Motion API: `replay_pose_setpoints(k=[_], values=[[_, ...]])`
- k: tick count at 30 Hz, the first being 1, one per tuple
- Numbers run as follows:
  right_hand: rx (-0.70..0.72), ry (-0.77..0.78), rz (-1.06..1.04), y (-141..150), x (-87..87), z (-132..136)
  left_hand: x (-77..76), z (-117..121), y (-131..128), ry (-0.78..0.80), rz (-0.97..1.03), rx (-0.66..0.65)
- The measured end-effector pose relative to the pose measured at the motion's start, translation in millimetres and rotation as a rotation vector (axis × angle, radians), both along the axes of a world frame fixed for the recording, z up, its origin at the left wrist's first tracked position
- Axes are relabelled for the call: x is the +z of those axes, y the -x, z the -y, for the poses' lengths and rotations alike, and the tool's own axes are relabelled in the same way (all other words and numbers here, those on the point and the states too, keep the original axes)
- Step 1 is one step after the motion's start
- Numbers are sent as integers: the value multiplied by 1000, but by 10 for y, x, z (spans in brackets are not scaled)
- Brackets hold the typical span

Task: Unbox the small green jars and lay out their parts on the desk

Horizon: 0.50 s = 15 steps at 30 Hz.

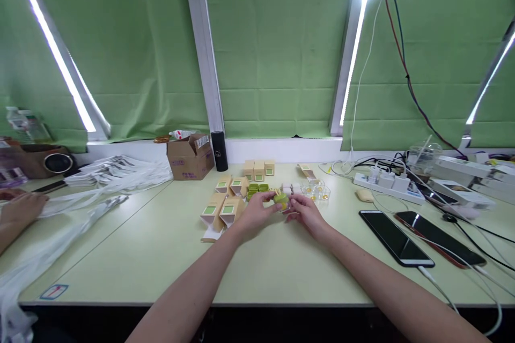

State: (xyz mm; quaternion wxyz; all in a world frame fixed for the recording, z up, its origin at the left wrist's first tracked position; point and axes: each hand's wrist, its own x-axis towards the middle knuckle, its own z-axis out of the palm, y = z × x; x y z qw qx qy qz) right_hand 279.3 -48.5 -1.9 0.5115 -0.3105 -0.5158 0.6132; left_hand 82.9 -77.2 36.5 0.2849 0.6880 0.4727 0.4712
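While the left hand (260,213) tilts inward, the right hand (308,215) mirrors it.

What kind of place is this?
Likely a small workshop or packing room: rows of small kraft boxes on a long table, a power strip with chargers, and another person's hand beside white strips.

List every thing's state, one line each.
Left hand, right hand: closed around green piece
Green piece: held
Blinds: lowered
Black cylinder: upright
Phones: screens dark, cables plugged in
Power strip: chargers plugged in
Brown box: flaps loose
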Motion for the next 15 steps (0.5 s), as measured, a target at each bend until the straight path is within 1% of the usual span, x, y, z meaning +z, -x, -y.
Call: replay_pose_setpoints(k=[3,4,6,8,10,13,15], values=[[178,42,-101,28,73,78,63,0,-18,18,35,-66],[211,43,-121,27,97,98,72,-5,-20,12,49,-101],[230,25,-139,12,145,128,76,-14,-24,6,90,-177],[202,-9,-142,-11,188,148,69,-14,-30,1,128,-211],[133,-55,-134,-27,221,162,52,-9,-39,-21,150,-208],[-16,-174,-68,-24,241,172,9,-9,-53,-73,175,-171],[-86,-248,-16,-10,239,169,-17,-17,-56,-99,161,-126]])
